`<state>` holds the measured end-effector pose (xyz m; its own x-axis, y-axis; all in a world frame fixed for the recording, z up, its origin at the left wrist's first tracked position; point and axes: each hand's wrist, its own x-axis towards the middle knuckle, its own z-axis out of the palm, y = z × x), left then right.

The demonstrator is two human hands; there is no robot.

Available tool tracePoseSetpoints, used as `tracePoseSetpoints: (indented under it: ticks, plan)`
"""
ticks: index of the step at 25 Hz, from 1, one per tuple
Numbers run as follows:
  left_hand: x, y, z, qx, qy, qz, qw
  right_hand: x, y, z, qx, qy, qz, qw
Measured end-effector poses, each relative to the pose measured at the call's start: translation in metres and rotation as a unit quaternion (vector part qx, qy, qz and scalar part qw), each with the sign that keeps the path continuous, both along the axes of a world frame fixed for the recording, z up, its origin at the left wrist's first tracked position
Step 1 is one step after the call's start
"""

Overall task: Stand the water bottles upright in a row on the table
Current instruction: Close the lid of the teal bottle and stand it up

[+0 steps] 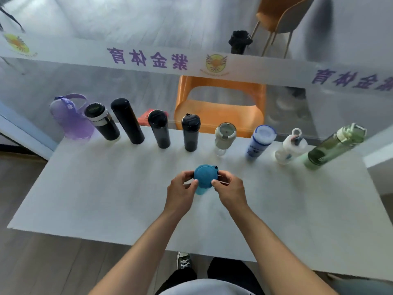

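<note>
Blue bottle [204,178] held upright, desk centre, both hands on it.
L hand [182,188] & R hand [228,187] pinch the lid rim from either side; long axis vertical, seen top-down. Nine bottles already stand along far edge of desk [106,188]; row lies straight ahead of the grip, both hands equally near.

- The blue bottle [205,177] shows mostly its lid; both hands hide its sides.
- The orange chair [282,15] is cut off at the top edge.
- The green bottle [333,145] looks blurry.
</note>
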<state>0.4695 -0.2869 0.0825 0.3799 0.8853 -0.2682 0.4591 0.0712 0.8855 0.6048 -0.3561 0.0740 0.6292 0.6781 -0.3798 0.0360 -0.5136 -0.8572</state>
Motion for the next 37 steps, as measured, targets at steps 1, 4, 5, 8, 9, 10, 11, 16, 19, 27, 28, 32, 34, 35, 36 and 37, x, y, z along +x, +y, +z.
tracePoseSetpoints:
  ticks: [1, 4, 5, 8, 9, 10, 11, 16, 19, 27, 28, 32, 34, 35, 36, 37]
  plan:
    - [0.011, -0.004, 0.002, 0.000, 0.000, -0.016, 1.000, 0.010, -0.009, 0.002, 0.004, 0.000, -0.019, 1.000]
    - [0.054, -0.019, 0.007, -0.004, 0.009, -0.071, 0.997, 0.046, -0.038, 0.005, 0.021, 0.005, -0.089, 0.996]
    - [0.070, -0.025, 0.009, -0.004, 0.015, -0.089, 0.996, 0.059, -0.047, 0.005, 0.024, 0.007, -0.111, 0.994]
    - [0.122, -0.046, 0.010, -0.004, 0.022, -0.129, 0.991, 0.103, -0.074, 0.007, 0.025, 0.009, -0.159, 0.987]
    - [0.139, -0.053, 0.010, -0.003, 0.025, -0.141, 0.990, 0.119, -0.084, 0.005, 0.025, 0.010, -0.170, 0.985]
    - [0.158, -0.062, 0.010, -0.005, 0.030, -0.151, 0.988, 0.136, -0.095, 0.005, 0.023, 0.009, -0.177, 0.984]
    - [0.177, -0.071, 0.010, -0.008, 0.035, -0.159, 0.987, 0.154, -0.107, 0.004, 0.018, 0.008, -0.181, 0.983]
    - [0.283, -0.129, 0.007, -0.032, 0.047, -0.191, 0.980, 0.259, -0.162, -0.006, -0.005, 0.000, -0.193, 0.981]
    - [0.346, -0.160, 0.001, -0.054, 0.060, -0.212, 0.974, 0.323, -0.193, -0.018, -0.008, -0.002, -0.219, 0.976]
    - [0.485, -0.199, -0.009, -0.080, 0.094, -0.297, 0.947, 0.456, -0.225, -0.029, 0.022, -0.040, -0.260, 0.964]
    - [0.495, -0.198, -0.009, -0.079, 0.097, -0.304, 0.944, 0.468, -0.223, -0.029, 0.024, -0.047, -0.259, 0.964]
    - [0.530, -0.192, -0.002, -0.069, 0.116, -0.344, 0.929, 0.504, -0.216, -0.026, 0.012, -0.104, -0.229, 0.968]
    - [0.543, -0.189, -0.002, -0.058, 0.123, -0.347, 0.928, 0.516, -0.213, -0.024, 0.012, -0.113, -0.224, 0.968]
    - [0.549, -0.188, -0.004, -0.055, 0.128, -0.348, 0.927, 0.521, -0.212, -0.024, 0.013, -0.115, -0.222, 0.968]
    - [0.553, -0.186, -0.005, -0.053, 0.131, -0.351, 0.926, 0.526, -0.210, -0.025, 0.014, -0.117, -0.220, 0.968]
    - [0.557, -0.184, -0.005, -0.052, 0.133, -0.354, 0.924, 0.530, -0.209, -0.024, 0.010, -0.116, -0.218, 0.969]
